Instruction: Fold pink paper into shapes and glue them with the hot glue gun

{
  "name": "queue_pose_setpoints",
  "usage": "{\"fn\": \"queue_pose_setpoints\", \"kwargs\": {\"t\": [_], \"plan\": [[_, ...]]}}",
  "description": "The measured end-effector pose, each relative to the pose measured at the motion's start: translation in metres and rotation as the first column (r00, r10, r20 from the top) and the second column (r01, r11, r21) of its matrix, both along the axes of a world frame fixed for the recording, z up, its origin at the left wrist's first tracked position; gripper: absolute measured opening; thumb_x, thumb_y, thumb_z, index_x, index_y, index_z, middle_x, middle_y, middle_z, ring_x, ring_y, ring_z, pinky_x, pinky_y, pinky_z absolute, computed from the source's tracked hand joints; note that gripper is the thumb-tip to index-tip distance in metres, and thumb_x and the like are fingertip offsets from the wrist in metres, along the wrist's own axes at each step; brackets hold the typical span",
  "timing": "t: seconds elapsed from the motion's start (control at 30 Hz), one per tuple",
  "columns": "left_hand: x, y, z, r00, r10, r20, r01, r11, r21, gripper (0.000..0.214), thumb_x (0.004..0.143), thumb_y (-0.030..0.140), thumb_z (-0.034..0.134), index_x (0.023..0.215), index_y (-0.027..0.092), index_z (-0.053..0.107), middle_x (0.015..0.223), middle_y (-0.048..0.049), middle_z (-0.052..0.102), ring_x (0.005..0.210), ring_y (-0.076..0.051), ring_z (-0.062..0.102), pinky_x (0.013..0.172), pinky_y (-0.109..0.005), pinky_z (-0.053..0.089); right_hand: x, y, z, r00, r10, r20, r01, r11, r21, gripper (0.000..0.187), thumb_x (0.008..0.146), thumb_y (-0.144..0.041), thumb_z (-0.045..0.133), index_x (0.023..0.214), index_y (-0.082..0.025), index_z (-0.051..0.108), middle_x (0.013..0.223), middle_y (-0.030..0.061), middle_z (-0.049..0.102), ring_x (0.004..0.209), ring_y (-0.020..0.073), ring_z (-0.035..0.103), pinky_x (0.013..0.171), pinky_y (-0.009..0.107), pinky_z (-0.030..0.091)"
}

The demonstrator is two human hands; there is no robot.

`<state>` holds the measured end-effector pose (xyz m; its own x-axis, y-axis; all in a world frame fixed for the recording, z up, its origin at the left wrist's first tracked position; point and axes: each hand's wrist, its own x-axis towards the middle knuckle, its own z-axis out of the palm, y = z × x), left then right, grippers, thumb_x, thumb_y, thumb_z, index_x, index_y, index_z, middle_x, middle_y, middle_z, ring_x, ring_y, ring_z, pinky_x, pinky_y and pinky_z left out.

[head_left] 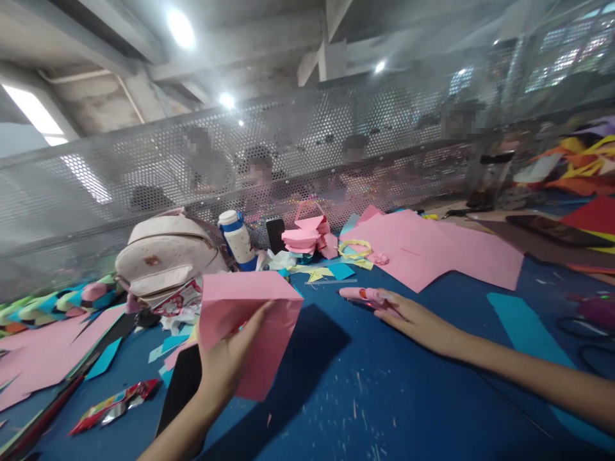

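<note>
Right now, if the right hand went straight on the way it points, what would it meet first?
Beyond the pink handheld tool at its fingers, the right hand would likely meet the thin pale strip lying on the dark-blue tabletop, near a bright-blue paper scrap; depth is uncertain.

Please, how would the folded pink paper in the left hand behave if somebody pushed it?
The folded pink paper is probably light: the left hand alone holds its thin panels. It seems fairly stiff, as they stand out without drooping. A push would likely bend it along the visible fold.
</note>
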<state>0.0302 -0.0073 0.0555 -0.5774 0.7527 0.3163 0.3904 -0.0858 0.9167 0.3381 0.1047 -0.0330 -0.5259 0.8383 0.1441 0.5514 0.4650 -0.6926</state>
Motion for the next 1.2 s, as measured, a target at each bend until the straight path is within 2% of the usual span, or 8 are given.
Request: {"fn": "queue_pose_setpoints", "kwargs": {"t": [0.1, 0.27, 0.37, 0.47, 0.57, 0.67, 0.8, 1.2], "plan": [[0.003, 0.002, 0.001, 0.995, -0.062, 0.083, 0.064, 0.998, -0.018, 0.031, 0.063, 0.04, 0.079, 0.082, 0.015, 0.077, 0.084, -0.0063, 0.078, 0.087, -0.027, 0.073, 0.081, -0.032, 0.058, 0.001, -0.003, 0.01, 0.999, -0.05, 0.014, 0.05, 0.999, 0.012, 0.054, 0.092, -0.057, 0.043, 0.13, -0.021, 0.057, 0.136, 0.0126, 0.057, 0.124, 0.0331, 0.053, 0.105, 0.049, 0.04], [0.0, 0.003, -0.002, 0.993, -0.061, 0.098, 0.063, 0.998, -0.019, 0.03, 0.065, 0.037, 0.08, 0.087, 0.016, 0.077, 0.09, -0.0055, 0.078, 0.093, -0.026, 0.072, 0.082, -0.029, 0.058, 0.014, -0.001, 0.036, 0.995, -0.039, 0.091, 0.046, 0.996, -0.076, 0.049, 0.093, -0.056, 0.043, 0.12, -0.021, 0.065, 0.098, 0.0115, 0.073, 0.081, 0.0268, 0.068, 0.076, 0.041, 0.051], [-0.001, 0.005, -0.001, 0.994, -0.061, 0.095, 0.063, 0.998, -0.015, 0.034, 0.065, 0.038, 0.08, 0.089, 0.016, 0.077, 0.092, -0.0063, 0.078, 0.093, -0.025, 0.072, 0.083, -0.029, 0.057, 0.032, 0.005, 0.056, 0.975, -0.046, 0.218, 0.041, 0.999, 0.027, 0.04, 0.089, -0.053, 0.052, 0.108, -0.024, 0.071, 0.101, 0.0097, 0.073, 0.087, 0.0284, 0.067, 0.072, 0.038, 0.049], [0.001, 0.006, 0.0, 0.993, -0.074, 0.086, 0.076, 0.997, -0.014, 0.034, 0.066, 0.039, 0.08, 0.09, 0.015, 0.076, 0.092, -0.007, 0.078, 0.091, -0.025, 0.072, 0.082, -0.029, 0.057, 0.04, 0.001, 0.087, 0.905, -0.216, 0.366, 0.136, 0.963, 0.231, 0.037, 0.08, -0.057, 0.062, 0.092, -0.025, 0.074, 0.09, 0.0089, 0.073, 0.078, 0.0291, 0.066, 0.063, 0.037, 0.046], [0.002, 0.005, 0.001, 0.993, -0.11, 0.047, 0.109, 0.994, 0.004, 0.032, 0.066, 0.039, 0.079, 0.086, 0.015, 0.075, 0.089, -0.0072, 0.077, 0.086, -0.024, 0.072, 0.078, -0.029, 0.057, 0.019, -0.022, 0.12, 0.97, -0.187, 0.157, 0.111, 0.912, 0.395, 0.027, 0.087, -0.051, 0.059, 0.099, -0.031, 0.071, 0.099, 0.0041, 0.072, 0.083, 0.023, 0.065, 0.069, 0.035, 0.048], [0.002, 0.003, -0.002, 0.994, -0.11, -0.002, 0.11, 0.994, 0.005, 0.031, 0.065, 0.041, 0.079, 0.082, 0.015, 0.075, 0.083, -0.0076, 0.077, 0.078, -0.025, 0.072, 0.072, -0.03, 0.058, -0.025, -0.048, 0.139, 0.999, 0.015, -0.033, -0.001, 0.926, 0.378, 0.02, 0.09, -0.045, 0.059, 0.093, -0.029, 0.07, 0.088, 0.0009, 0.071, 0.069, 0.0153, 0.063, 0.063, 0.029, 0.048], [0.001, 0.0, -0.004, 0.989, -0.137, -0.061, 0.14, 0.989, 0.045, 0.028, 0.066, 0.042, 0.077, 0.077, 0.016, 0.075, 0.078, -0.0069, 0.076, 0.075, -0.025, 0.071, 0.073, -0.031, 0.056, -0.084, -0.056, 0.134, 0.966, 0.248, -0.07, -0.17, 0.818, 0.549, 0.013, 0.085, -0.031, 0.07, 0.096, -0.023, 0.07, 0.094, 0.0015, 0.072, 0.082, 0.0164, 0.064, 0.075, 0.03, 0.047], [0.008, -0.008, 0.004, 0.979, -0.167, -0.118, 0.176, 0.982, 0.072, 0.023, 0.069, 0.043, 0.071, 0.07, 0.021, 0.077, 0.067, -0.0041, 0.073, 0.064, -0.023, 0.068, 0.068, -0.029, 0.054, -0.127, -0.036, 0.105, 0.857, 0.333, -0.394, -0.153, 0.893, 0.422, 0.009, 0.084, -0.027, 0.07, 0.079, -0.02, 0.072, 0.081, 0.0024, 0.069, 0.072, 0.0131, 0.06, 0.06, 0.026, 0.045]]}}
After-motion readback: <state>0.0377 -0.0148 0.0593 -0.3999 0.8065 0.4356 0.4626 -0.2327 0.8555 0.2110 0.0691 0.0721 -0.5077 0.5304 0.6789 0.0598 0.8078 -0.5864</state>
